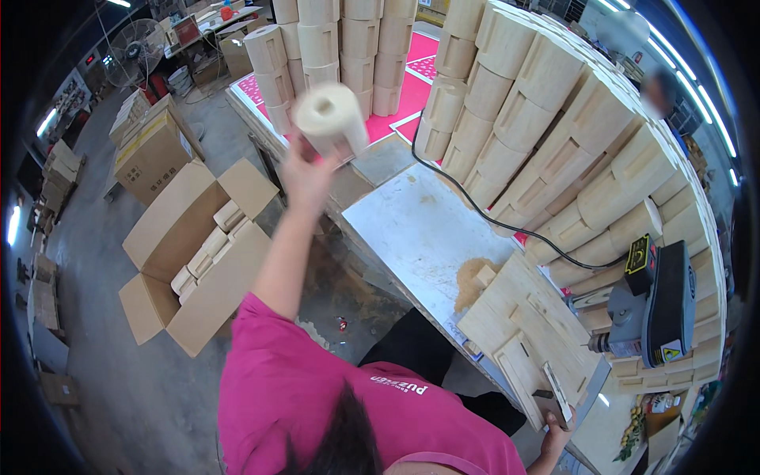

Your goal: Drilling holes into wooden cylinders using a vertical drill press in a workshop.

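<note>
My left hand (305, 174) is raised over the left edge of the workbench, closed around a pale wooden cylinder (340, 138) with a round hole in its top end. Both are blurred by motion. At the lower right, my right hand (556, 435) grips the near end of a narrow wooden piece with a dark plate (556, 398) on a wooden jig (518, 317); some of its fingers are hidden. Beside the jig stands a grey drill press (633, 313), its chuck pointing toward the jig.
Tall stacks of notched wooden cylinders (507, 111) line the bench's back and right. A black cable (475, 207) crosses the white board (419, 210), near a sawdust heap (471, 285). An open carton (170, 229) holding wooden pieces is on the floor at left, near a closed carton (150, 162).
</note>
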